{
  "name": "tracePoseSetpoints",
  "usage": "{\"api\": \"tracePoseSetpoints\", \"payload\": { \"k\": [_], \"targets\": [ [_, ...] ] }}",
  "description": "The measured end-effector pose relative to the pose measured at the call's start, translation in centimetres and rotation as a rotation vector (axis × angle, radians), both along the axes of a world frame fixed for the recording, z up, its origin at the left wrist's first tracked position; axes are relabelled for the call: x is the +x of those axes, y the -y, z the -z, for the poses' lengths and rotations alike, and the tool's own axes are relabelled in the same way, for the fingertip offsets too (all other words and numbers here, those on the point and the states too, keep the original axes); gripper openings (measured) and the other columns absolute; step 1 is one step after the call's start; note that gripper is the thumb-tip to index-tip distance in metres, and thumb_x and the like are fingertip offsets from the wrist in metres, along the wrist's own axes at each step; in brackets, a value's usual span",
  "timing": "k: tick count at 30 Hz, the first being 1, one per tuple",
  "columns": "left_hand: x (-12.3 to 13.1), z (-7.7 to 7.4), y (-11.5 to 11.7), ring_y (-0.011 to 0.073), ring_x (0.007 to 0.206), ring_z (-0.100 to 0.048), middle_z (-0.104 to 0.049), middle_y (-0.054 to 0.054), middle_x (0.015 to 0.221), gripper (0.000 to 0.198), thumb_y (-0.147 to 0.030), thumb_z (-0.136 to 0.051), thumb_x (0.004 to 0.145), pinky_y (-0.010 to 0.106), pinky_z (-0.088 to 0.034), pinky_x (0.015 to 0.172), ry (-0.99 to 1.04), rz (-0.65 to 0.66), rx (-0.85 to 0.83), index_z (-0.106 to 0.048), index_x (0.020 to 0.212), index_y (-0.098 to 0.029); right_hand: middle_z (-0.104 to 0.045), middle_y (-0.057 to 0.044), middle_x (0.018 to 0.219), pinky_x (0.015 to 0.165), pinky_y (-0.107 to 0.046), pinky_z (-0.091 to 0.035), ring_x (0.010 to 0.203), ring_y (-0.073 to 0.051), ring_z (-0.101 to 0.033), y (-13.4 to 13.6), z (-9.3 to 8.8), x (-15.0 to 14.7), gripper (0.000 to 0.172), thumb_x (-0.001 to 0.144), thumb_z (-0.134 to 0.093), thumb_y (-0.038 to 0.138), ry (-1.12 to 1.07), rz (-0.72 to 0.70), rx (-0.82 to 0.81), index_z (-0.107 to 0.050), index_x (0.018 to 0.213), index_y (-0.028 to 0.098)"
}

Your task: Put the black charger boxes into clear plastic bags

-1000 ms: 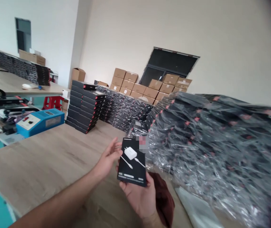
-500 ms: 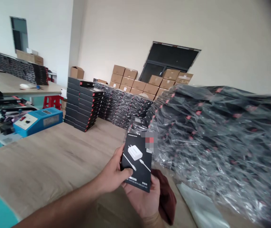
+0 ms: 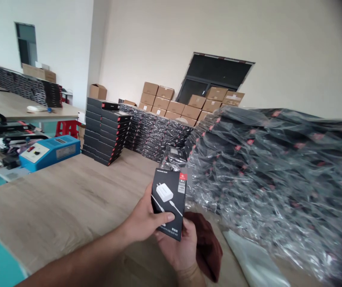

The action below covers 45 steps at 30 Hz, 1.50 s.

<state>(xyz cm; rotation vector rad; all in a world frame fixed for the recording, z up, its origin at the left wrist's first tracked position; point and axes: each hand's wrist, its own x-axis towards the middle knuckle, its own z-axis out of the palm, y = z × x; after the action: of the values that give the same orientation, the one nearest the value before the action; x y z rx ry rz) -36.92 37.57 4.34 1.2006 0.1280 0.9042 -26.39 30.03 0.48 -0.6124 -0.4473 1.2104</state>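
A black box [image 3: 171,191] with a picture of a white charger and cable and a red label at its top right stands tilted upright over the table. My left hand [image 3: 148,219] is closed on its left side, the thumb lying across the lower front. Under and behind the box's lower right edge, my right hand [image 3: 181,243] supports it with curled fingers. A dark red cloth [image 3: 206,247] lies just right of my right hand, and a clear plastic sheet [image 3: 254,259] is beyond it.
Black boxes [image 3: 105,131] are stacked at the back of the wooden table [image 3: 78,199]. Plastic-wrapped packs [image 3: 272,183] form a high pile on the right. A blue machine [image 3: 51,151] stands on the left, with brown cartons [image 3: 161,103] by the wall.
The black box has moved slightly left and turned a little, with both hands following. My left thumb has shifted further across its front.
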Motion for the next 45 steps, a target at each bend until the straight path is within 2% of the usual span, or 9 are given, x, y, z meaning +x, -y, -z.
{"api": "tracePoseSetpoints", "payload": {
  "k": [4, 9, 19, 23, 33, 35, 40, 42, 45],
  "targets": [
    [-0.2, 0.2, -0.1, 0.0255, 0.116, -0.05, -0.054, 0.007, 0.129, 0.076, -0.013, -0.065, 0.071, 0.039, -0.038, 0.1, 0.022, 0.092, -0.032, -0.033, 0.138, -0.026, -0.073, -0.001, 0.095, 0.074, -0.036, -0.049, 0.088, -0.022, -0.064, 0.2, -0.2, 0.0, 0.029, 0.071, -0.06, 0.045, -0.055, -0.002, 0.02, -0.071, 0.089, 0.026],
    [-0.2, 0.4, -0.2, 0.0259, 0.124, -0.043, -0.049, 0.005, 0.136, 0.076, -0.011, -0.061, 0.073, 0.038, -0.032, 0.105, 0.009, 0.08, -0.056, -0.03, 0.141, -0.025, -0.072, -0.001, 0.098, 0.076, -0.037, -0.049, 0.089, -0.022, -0.064, 0.3, -0.3, 0.0, 0.031, 0.072, -0.059, 0.047, -0.056, 0.018, 0.028, -0.07, 0.094, 0.027],
    [-0.4, 0.0, 0.0, 0.0256, 0.123, -0.044, -0.051, 0.001, 0.135, 0.079, -0.007, -0.055, 0.068, 0.036, -0.035, 0.101, -0.001, 0.115, -0.138, -0.032, 0.141, -0.027, -0.073, 0.001, 0.095, 0.074, -0.036, -0.049, 0.086, -0.021, -0.064, 0.6, -0.1, 0.3, 0.025, 0.073, -0.059, 0.046, -0.083, 0.021, 0.043, -0.071, 0.089, 0.03],
    [-0.5, -0.2, 0.1, 0.0251, 0.124, -0.042, -0.051, 0.0, 0.134, 0.076, -0.008, -0.054, 0.068, 0.034, -0.036, 0.1, 0.014, 0.12, -0.167, -0.037, 0.139, -0.027, -0.073, 0.0, 0.097, 0.076, -0.038, -0.049, 0.089, -0.022, -0.064, 0.6, 0.0, 0.5, 0.028, 0.075, -0.059, 0.049, 0.006, 0.033, 0.034, -0.07, 0.091, 0.03],
    [-0.6, -0.4, 0.1, 0.0239, 0.122, -0.045, -0.05, -0.001, 0.135, 0.08, -0.006, -0.052, 0.069, 0.033, -0.036, 0.099, 0.016, 0.149, -0.142, -0.031, 0.142, -0.029, -0.073, -0.001, 0.096, 0.074, -0.04, -0.05, 0.087, -0.023, -0.065, 0.7, 0.6, 1.1, 0.029, 0.074, -0.059, 0.053, 0.07, 0.044, 0.05, -0.071, 0.09, 0.032],
    [-0.5, -0.2, 0.0, 0.0246, 0.125, -0.043, -0.049, 0.0, 0.136, 0.075, -0.008, -0.055, 0.071, 0.033, -0.034, 0.101, 0.028, 0.126, -0.132, -0.035, 0.141, -0.028, -0.073, -0.002, 0.095, 0.075, -0.041, -0.05, 0.088, -0.024, -0.065, 0.6, 0.6, 1.4, 0.029, 0.075, -0.059, 0.053, 0.089, 0.047, 0.053, -0.071, 0.091, 0.032],
    [-0.3, 0.4, -1.5, 0.026, 0.125, -0.041, -0.05, 0.005, 0.134, 0.062, -0.026, -0.069, 0.073, 0.032, -0.032, 0.104, -0.01, -0.073, -0.081, -0.05, 0.131, -0.024, -0.074, -0.004, 0.085, 0.076, -0.042, -0.049, 0.083, -0.025, -0.066, 1.0, 0.1, 1.7, 0.026, 0.072, -0.064, 0.046, 0.179, 0.055, 0.025, -0.072, 0.086, 0.025],
    [-0.2, 0.7, -2.0, 0.024, 0.117, -0.05, -0.058, 0.006, 0.125, 0.056, -0.033, -0.067, 0.076, 0.031, -0.038, 0.097, 0.004, -0.023, -0.135, -0.052, 0.129, -0.024, -0.074, -0.005, 0.087, 0.076, -0.041, -0.049, 0.084, -0.025, -0.066, 1.4, -0.5, 1.1, 0.028, 0.073, -0.063, 0.047, 0.172, 0.07, 0.02, -0.072, 0.087, 0.024],
    [-0.2, 1.3, -2.4, 0.0214, 0.087, -0.064, -0.069, 0.007, 0.096, 0.046, -0.037, -0.064, 0.077, 0.029, -0.048, 0.076, -0.02, 0.211, -0.295, -0.058, 0.119, -0.018, -0.072, -0.006, 0.097, 0.071, -0.039, -0.05, 0.088, -0.025, -0.065, 1.6, -1.1, -0.4, 0.039, 0.075, -0.058, 0.055, 0.134, 0.048, 0.004, -0.07, 0.095, 0.024]
  ]
}}
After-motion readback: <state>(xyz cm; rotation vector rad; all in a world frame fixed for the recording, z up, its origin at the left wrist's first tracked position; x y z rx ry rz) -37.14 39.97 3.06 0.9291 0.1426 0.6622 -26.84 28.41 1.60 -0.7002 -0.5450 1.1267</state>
